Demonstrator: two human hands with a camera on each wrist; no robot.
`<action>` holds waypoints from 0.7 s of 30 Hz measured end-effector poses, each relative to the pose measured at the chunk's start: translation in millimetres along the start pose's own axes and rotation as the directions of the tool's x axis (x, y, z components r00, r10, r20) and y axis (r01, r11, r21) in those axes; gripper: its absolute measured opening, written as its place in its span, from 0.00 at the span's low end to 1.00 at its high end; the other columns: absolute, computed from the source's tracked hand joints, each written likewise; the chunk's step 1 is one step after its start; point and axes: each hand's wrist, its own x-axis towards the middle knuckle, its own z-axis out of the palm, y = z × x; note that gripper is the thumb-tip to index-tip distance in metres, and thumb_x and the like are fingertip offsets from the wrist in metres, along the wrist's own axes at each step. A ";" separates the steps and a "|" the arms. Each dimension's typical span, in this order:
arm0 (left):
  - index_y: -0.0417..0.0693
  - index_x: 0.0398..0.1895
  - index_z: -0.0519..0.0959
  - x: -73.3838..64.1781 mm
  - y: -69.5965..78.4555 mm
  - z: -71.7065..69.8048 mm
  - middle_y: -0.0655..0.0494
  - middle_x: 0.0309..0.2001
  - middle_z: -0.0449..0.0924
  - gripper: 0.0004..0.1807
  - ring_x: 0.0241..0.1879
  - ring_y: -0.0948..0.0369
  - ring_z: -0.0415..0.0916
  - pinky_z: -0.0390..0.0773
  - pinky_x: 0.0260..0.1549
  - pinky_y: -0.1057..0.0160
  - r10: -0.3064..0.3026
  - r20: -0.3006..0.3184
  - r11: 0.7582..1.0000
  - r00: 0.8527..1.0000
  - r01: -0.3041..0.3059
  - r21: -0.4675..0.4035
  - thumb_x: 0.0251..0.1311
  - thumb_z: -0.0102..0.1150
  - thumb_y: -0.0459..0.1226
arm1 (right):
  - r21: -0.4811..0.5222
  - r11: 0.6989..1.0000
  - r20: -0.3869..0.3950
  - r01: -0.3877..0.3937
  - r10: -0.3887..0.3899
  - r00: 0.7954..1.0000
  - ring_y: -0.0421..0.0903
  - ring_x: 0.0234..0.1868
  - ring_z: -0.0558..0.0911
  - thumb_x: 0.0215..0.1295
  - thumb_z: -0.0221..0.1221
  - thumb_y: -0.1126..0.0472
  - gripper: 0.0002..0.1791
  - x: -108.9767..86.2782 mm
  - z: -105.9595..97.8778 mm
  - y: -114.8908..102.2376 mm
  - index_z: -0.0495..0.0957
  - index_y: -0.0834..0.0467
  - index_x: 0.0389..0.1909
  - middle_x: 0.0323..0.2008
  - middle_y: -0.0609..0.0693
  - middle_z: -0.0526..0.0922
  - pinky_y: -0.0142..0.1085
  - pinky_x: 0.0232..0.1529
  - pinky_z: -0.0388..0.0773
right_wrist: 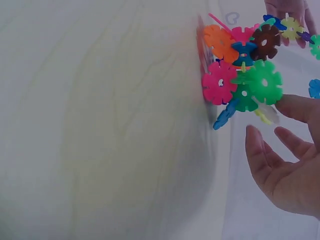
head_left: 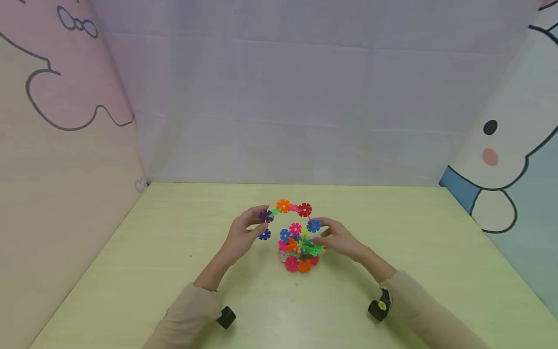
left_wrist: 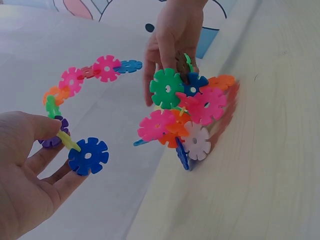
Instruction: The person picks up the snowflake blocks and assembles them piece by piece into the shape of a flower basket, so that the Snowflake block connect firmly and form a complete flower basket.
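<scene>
My left hand point(head_left: 240, 236) pinches one end of a curved chain of slotted plastic snowflake discs point(head_left: 283, 206), near its purple disc point(head_left: 266, 216) and yellow link point(left_wrist: 68, 140). A dark blue disc point(left_wrist: 88, 156) hangs at that end. The chain arcs above a cluster of interlocked snowflake discs point(head_left: 292, 263), with pink, orange, green, brown, white and blue pieces, which stands on the table. Beside the cluster's right side is my right hand point(head_left: 342, 239), its thumb and fingers spread apart. One fingertip is right at the edge of a green disc point(right_wrist: 265, 82). The chain's far blue disc point(head_left: 313, 225) overlaps the right fingertips in the head view.
A pale yellow-green table point(head_left: 174, 271) lies under both arms. A whitish curtain point(head_left: 279, 111) hangs behind its far edge, and cartoon-printed panels point(head_left: 492, 160) flank it. Black wrist devices point(head_left: 378, 310) sit at both sleeves.
</scene>
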 end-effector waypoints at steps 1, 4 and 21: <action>0.39 0.57 0.69 -0.4 1.0 -0.1 0.43 0.49 0.75 0.21 0.49 0.49 0.73 0.75 0.47 0.54 -0.003 -0.003 1.000 1.000 0.003 0.002 0.60 0.52 0.27 | -0.026 0.999 -0.023 0.026 -0.027 0.999 0.51 0.41 0.76 0.58 0.60 0.62 0.28 -2.8 -2.1 -1.4 0.65 0.62 0.59 0.51 0.60 0.72 0.41 0.38 0.78; 0.39 0.57 0.69 -0.3 1.0 -0.3 0.43 0.49 0.75 0.21 0.49 0.49 0.73 0.75 0.47 0.54 0.003 -0.008 1.000 1.000 -0.003 0.001 0.59 0.52 0.27 | -0.072 0.992 -0.078 0.103 -0.108 0.991 0.54 0.45 0.75 0.58 0.60 0.63 0.26 -10.1 -6.4 -8.5 0.67 0.61 0.58 0.52 0.59 0.72 0.41 0.43 0.77; 0.36 0.52 0.73 14.8 -47.5 -0.7 0.43 0.45 0.78 0.17 0.42 0.53 0.79 0.78 0.42 0.59 -0.060 0.200 0.998 0.978 0.060 0.007 0.61 0.52 0.34 | 0.232 0.965 -0.265 0.121 -0.057 0.963 0.49 0.31 0.82 0.62 0.53 0.71 0.11 -26.3 -2.7 -25.9 0.70 0.73 0.43 0.33 0.66 0.80 0.32 0.29 0.80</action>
